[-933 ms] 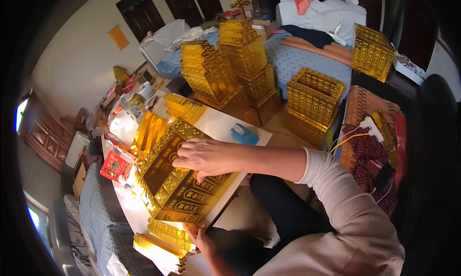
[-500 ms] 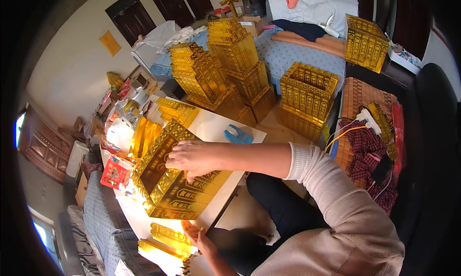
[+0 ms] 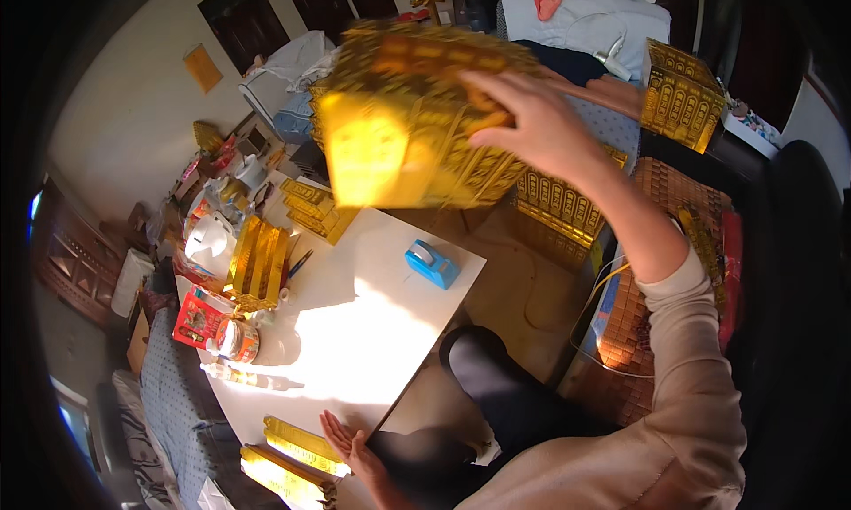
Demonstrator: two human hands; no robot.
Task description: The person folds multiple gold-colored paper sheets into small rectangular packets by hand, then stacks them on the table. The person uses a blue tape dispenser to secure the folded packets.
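My right hand (image 3: 542, 127) grips the edge of a large gold embossed paper box (image 3: 403, 146), holding it up in the air beyond the far right of the table. Motion blurs the box, and sunlight glares on its lower left side. At the near edge of the white table (image 3: 355, 368), my left hand (image 3: 350, 443) has its fingers stretched out and holds nothing. Close beside it lie gold embossed pieces (image 3: 303, 443).
A blue tape dispenser (image 3: 432, 263) sits near the table's right corner. A jar (image 3: 238, 340), a red packet (image 3: 197, 317), a small bottle (image 3: 239, 374) and folded gold pieces (image 3: 257, 266) stand at the left. Another gold box (image 3: 563, 204) is behind my right forearm.
My right hand has lifted the gold box off the table, upward and to the right. My left hand has shifted slightly. The jar and small bottle have come into view.
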